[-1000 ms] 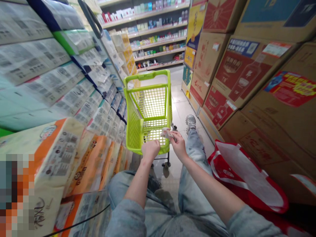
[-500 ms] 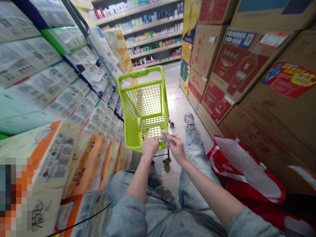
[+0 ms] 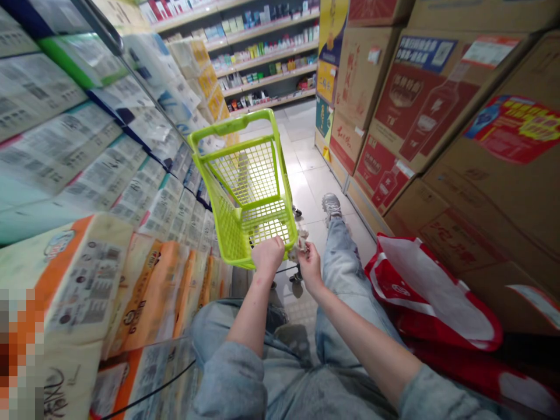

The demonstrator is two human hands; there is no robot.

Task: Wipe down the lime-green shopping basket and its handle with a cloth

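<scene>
My right hand (image 3: 310, 266) pinches a small, crumpled, whitish thing (image 3: 300, 241), soft-looking and perhaps cloth or tissue; its kind is unclear. Beside it, my left hand (image 3: 268, 255) is closed in a fist over the near edge of a lime-green shopping cart (image 3: 225, 238). What the left fingers grip, if anything, is hidden from me. The cart's plastic basket has mesh walls, and I see no goods in it. Its wheels rest on the tiled floor just ahead of my legs.
Wrapped paper packs (image 3: 144, 286) are stacked along the left. Cardboard cartons (image 3: 433, 99) line the right side, with a red and white bag (image 3: 437, 291) at their foot. Shelves of small goods (image 3: 266, 52) stand across the back. A dark cable (image 3: 153, 391) runs at lower left.
The cart has shifted and turned slightly left in view. My right hand and the crumpled thing have moved slightly down and right, a little apart from my left fist.
</scene>
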